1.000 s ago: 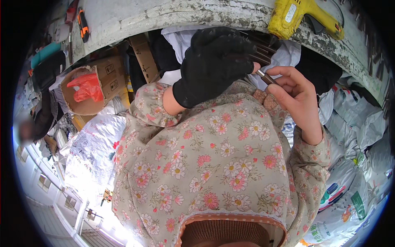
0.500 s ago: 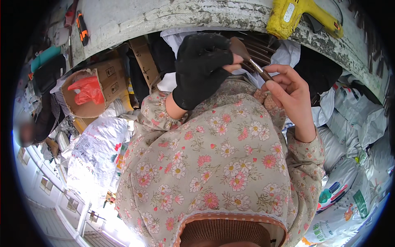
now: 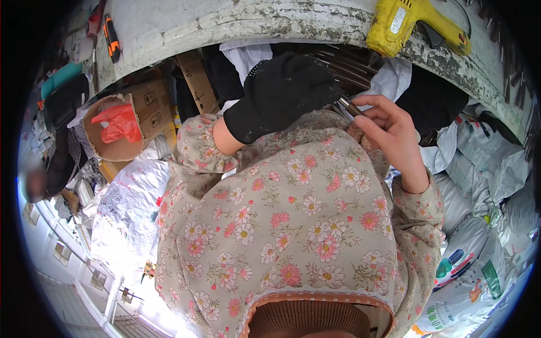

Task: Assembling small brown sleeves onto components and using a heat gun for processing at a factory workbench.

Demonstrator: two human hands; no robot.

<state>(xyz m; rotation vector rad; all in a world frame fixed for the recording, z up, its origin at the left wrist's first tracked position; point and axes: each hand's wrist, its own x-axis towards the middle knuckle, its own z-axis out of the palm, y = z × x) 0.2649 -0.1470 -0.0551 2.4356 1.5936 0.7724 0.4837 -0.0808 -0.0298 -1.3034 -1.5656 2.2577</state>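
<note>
My left hand (image 3: 284,93) wears a black glove and is closed over a bundle of thin dark rods (image 3: 338,65) that lies in my lap. My right hand (image 3: 391,132) is bare and pinches the near end of one thin rod (image 3: 350,107) between thumb and fingers, right beside the gloved hand. Both hands sit just under the edge of a worn grey workbench (image 3: 236,25). My floral sleeves and apron fill the middle of the view.
A yellow glue gun (image 3: 414,22) lies on the bench at upper right. An orange and black tool (image 3: 111,38) lies at upper left. A cardboard box with a red bag (image 3: 121,121) stands at left. White and printed sacks (image 3: 479,236) are piled at right.
My gloved left hand has shifted a little left and closed down over the rods, hiding the piece that showed above its fingers. My right hand stays pinched on the rod's end.
</note>
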